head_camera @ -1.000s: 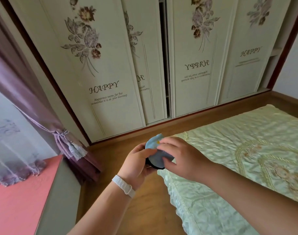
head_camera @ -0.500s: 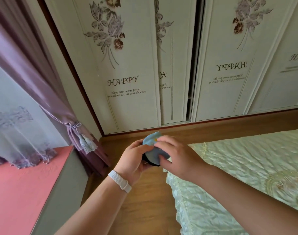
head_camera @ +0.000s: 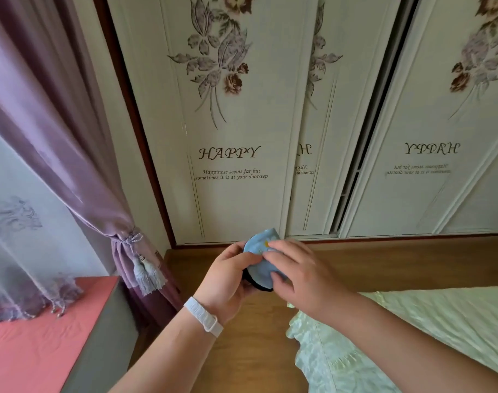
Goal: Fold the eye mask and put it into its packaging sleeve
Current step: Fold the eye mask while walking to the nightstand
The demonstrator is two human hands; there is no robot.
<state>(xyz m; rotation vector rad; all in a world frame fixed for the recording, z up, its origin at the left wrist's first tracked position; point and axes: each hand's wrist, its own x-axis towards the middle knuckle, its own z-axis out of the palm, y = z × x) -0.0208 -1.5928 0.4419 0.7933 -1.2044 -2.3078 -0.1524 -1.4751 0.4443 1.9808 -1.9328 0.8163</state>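
Observation:
A light blue eye mask (head_camera: pixel 258 258) with a black underside is folded into a rounded wad, held in the air over the wooden floor. My left hand (head_camera: pixel 228 279) grips it from the left, thumb on its blue face. My right hand (head_camera: pixel 296 275) presses on it from the right, fingers over its front. A small yellow mark shows near the mask's top edge. No packaging sleeve is in view.
White sliding wardrobe doors (head_camera: pixel 236 131) with flower prints stand straight ahead. A bed with a pale green quilt (head_camera: pixel 412 330) lies at the lower right. A purple tied curtain (head_camera: pixel 80 171) hangs at the left above a pink sill (head_camera: pixel 43 336).
The view has swung left, so the bed slid toward the right edge and the curtain fills more of the left. Both hands keep the same hold on the folded mask.

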